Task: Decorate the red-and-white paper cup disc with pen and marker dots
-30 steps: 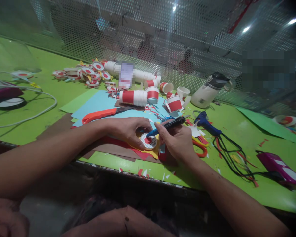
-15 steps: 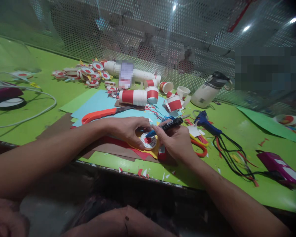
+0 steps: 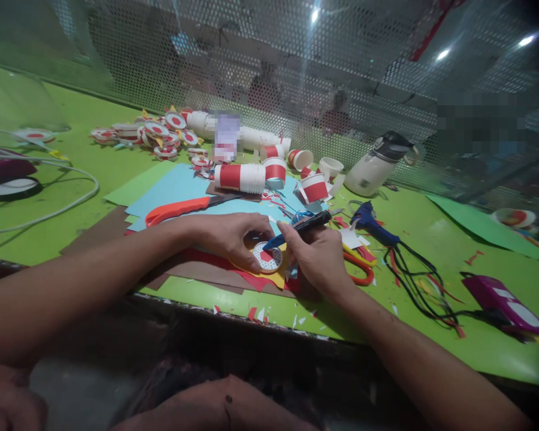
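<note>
My left hand [image 3: 233, 234] grips the left edge of a small round white disc [image 3: 273, 264] with a red middle and rows of dark dots. The disc lies over yellow paper [image 3: 277, 279]. A marker pen [image 3: 313, 222] with a black barrel and a blue front end is pinched in my right hand [image 3: 321, 256]. Its tip rests at the upper part of the disc, or just above it; I cannot tell which. Beside my right hand are orange scissor handles [image 3: 363, 274], partly hidden by the hand.
Orange-handled scissors [image 3: 177, 209] lie on blue paper [image 3: 155, 194]. Behind stand stacked paper cups [image 3: 240, 178] and a heap of round paper pieces [image 3: 156, 129]. To the right are a blue glue gun [image 3: 375, 222], its black cord, a purple device [image 3: 505, 302] and a bottle [image 3: 369, 167].
The view has shifted slightly, so everything sits a little further left. The marker tip has moved a little to the left over the disc. Both hands keep their hold.
</note>
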The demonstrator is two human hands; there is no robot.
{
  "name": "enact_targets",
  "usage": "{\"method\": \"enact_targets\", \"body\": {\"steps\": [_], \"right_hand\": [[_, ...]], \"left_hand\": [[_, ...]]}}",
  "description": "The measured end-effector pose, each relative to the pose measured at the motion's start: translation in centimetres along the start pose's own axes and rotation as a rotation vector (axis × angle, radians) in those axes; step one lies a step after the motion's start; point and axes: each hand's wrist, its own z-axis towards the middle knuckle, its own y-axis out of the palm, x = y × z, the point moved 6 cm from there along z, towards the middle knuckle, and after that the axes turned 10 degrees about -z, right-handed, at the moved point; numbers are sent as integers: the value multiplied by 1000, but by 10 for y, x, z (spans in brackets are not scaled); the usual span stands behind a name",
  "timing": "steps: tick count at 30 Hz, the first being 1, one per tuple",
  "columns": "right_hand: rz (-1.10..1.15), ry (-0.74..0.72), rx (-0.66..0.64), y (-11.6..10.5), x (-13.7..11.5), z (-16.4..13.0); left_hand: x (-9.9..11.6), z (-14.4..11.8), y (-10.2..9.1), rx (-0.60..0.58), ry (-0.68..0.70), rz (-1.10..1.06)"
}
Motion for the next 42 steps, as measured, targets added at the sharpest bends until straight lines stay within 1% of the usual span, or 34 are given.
{"method": "enact_targets", "body": {"steps": [5,9,12,19,29,33,38,42], "right_hand": [[13,6,-28,-1,-4,-3],[100,42,21,-8,-7,-3],[131,22,44,-10,-10,-3],[39,-16,20,-4,-3,-5],[9,-32,-4,-3,-2,-6],[-24,-71,-19,-2,-4,-6],[-59,-122,-42,1,-8,-4],[-99,-171,-23,3,-11,-3]], "left_hand": [[-2,0,0,-1,-22,4],[-5,1,-1,-6,-41,19],[-6,1,0,-10,-39,15],[-5,0,0,-5,-18,-1],[-2,0,-1,-10,13,-19],[-3,0,0,-14,4,-39],[-2,0,0,-11,26,-48],[-2,0,0,-3,22,-40]]}}
